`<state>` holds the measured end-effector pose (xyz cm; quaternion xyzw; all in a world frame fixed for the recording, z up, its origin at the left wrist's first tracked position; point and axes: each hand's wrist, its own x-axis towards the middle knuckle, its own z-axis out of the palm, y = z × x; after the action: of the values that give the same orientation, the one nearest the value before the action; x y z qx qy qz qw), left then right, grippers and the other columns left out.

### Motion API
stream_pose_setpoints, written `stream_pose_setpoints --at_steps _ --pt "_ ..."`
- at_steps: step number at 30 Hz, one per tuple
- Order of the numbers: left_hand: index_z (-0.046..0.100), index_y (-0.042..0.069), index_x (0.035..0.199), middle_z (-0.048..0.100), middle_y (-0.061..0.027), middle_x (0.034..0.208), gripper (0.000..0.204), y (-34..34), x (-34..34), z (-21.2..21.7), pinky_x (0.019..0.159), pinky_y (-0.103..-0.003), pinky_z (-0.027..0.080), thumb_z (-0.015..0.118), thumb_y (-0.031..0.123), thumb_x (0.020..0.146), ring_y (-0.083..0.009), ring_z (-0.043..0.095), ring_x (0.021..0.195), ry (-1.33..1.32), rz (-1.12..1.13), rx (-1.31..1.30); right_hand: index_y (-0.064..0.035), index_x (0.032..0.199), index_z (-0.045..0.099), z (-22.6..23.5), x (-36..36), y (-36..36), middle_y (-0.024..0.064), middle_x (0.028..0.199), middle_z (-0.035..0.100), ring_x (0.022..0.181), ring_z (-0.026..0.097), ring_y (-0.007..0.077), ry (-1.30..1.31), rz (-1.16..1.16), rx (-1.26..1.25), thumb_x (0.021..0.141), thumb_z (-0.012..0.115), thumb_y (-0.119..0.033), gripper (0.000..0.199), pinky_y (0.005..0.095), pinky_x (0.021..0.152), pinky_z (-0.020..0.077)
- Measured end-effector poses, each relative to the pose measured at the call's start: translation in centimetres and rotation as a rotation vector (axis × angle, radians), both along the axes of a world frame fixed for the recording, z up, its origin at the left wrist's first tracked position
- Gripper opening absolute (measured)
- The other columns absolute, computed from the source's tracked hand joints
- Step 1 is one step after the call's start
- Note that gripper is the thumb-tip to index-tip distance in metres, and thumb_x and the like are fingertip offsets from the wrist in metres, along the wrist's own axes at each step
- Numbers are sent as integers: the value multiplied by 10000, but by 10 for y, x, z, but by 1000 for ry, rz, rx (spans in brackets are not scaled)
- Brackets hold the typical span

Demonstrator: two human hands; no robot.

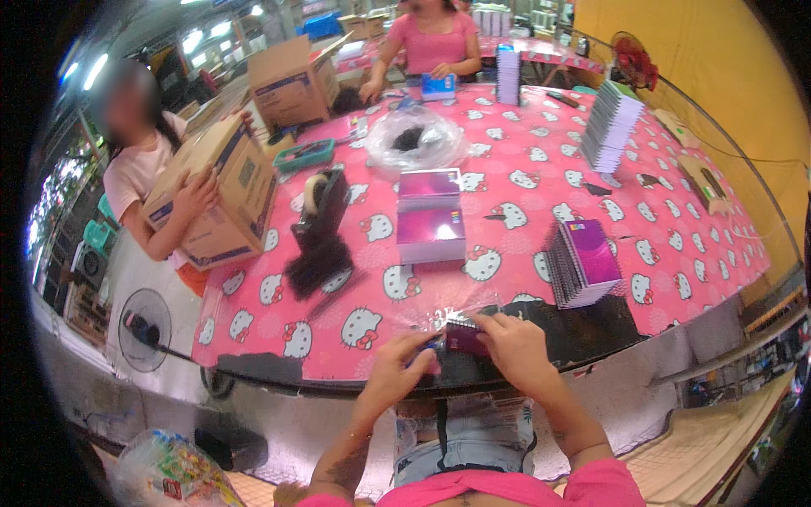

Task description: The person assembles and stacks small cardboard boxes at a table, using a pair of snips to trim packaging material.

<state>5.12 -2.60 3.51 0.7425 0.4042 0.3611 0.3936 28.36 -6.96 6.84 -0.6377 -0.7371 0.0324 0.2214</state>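
Note:
At the table's near edge my right hand grips a small dark purple spiral notebook. Thin clear plastic glints at the notebook's far end. My left hand is closed at the plastic, on the notebook's left side; exactly what lies under its fingertips is partly hidden. Beyond my hands, purple notebooks lie in two neat piles side by side. To the right of them leans a stack of purple spiral notebooks.
Left on the pink patterned table stand a black tape dispenser and a green tray. A plastic bundle and a tall notebook stack sit farther back. One person holds a cardboard box; another person works opposite.

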Motion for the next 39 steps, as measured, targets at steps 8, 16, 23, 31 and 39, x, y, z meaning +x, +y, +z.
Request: stream_pose_setpoints --at_steps 8,16,23,31,39 --pt "689 35 1133 617 -167 1154 338 15 -28 -43 979 -512 421 695 180 828 -354 556 1098 463 291 525 -48 1146 692 118 118 -8 156 1014 702 919 669 338 392 -437 321 864 690 -95 287 424 839 519" --pt "662 29 1183 613 -176 1198 380 13 -30 -43 1015 -528 392 703 180 837 -372 546 1124 453 309 498 -118 905 669 147 156 32 129 1299 594 1294 539 287 -721 -208 476 821 618 -52 118 597 1054 370" --pt "658 25 1169 602 -177 1204 365 13 -31 -44 1022 -528 388 702 197 851 -376 540 1128 437 299 523 -125 994 641 41 170 47 128 1413 549 1365 493 327 -225 53 85 873 542 6 204 608 1056 400" --pt "657 23 1170 599 -176 1203 365 10 -31 -43 1023 -532 388 705 199 853 -377 539 1132 441 298 518 -103 1038 664 43 178 50 162 1408 576 1330 516 367 -107 21 94 871 524 62 273 507 1094 395" --pt "663 27 1172 599 -172 1197 367 11 -30 -45 1073 -582 351 696 219 862 -377 540 1151 426 282 477 -167 1259 633 38 194 53 166 1422 550 1348 492 371 29 26 80 896 643 -215 367 534 1078 382"
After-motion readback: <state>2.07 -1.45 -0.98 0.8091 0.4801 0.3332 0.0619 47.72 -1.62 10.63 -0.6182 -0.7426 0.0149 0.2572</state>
